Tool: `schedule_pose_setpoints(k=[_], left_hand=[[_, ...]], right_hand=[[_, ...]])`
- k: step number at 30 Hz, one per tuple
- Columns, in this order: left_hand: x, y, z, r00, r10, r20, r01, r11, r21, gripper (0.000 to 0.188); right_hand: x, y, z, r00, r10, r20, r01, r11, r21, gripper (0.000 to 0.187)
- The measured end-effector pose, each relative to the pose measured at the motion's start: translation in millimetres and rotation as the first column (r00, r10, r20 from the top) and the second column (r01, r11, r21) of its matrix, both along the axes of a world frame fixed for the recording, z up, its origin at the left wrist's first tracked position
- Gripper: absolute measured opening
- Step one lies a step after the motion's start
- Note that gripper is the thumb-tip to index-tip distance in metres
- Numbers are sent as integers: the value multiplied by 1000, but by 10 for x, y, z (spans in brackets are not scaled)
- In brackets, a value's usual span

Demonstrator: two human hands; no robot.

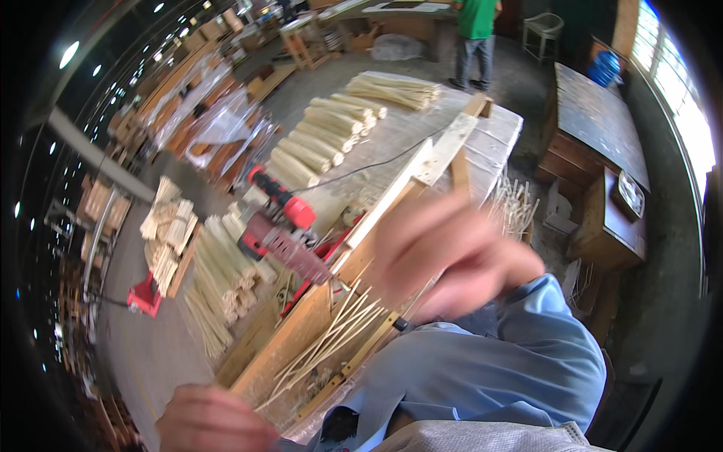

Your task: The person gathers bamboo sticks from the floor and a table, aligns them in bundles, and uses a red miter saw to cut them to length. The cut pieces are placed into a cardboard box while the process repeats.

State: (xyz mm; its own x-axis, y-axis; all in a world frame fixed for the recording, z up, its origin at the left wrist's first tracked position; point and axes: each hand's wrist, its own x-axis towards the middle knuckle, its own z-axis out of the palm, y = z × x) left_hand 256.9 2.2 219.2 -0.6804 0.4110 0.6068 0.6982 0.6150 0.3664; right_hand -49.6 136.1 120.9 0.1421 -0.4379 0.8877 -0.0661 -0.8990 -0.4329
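My right hand (456, 256), blurred by motion, is raised over the near edge of the workbench with its fingers curled; what they hold, if anything, cannot be made out. Low at the left, my left hand (215, 422) is curled too, its grip hidden. Between the hands, several thin wooden sticks (331, 339) lie loosely in a wooden trough (282, 339). Beyond the trough sits a dark red power tool (290, 245), its nose pointing toward the sticks. A red and black cylindrical tool body (282, 196) lies against it.
Bundles of pale sticks (309, 143) line the workbench (482, 128), with more bundles (226, 264) at left. A black cord (376, 162) crosses the bench. Wooden boards (444, 151) run along its right side. A person in green (476, 38) stands behind; a wooden desk (602, 120) is at right.
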Motion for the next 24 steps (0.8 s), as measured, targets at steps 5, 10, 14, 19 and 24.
schedule_pose_setpoints(k=[5,10,14,19,24], left_hand=[[-840,-128,-704,955,293,52,-295,910,292,21],[-1278,-76,-996,940,247,233,-315,891,327,21],[-1383,4,-1143,937,202,285,-289,907,307,19],[-1324,54,-1233,948,121,295,-208,936,285,21],[-1112,46,-1438,946,4,323,-137,910,391,19]], right_hand=[[1062,-145,-737,859,449,-247,-410,891,193,23],[1062,-13,-848,596,417,-686,-135,894,426,26],[786,163,-587,500,440,-746,-43,873,486,34],[990,200,-654,368,573,-733,-125,811,571,45],[1376,278,-622,422,530,-735,-58,825,562,45]])
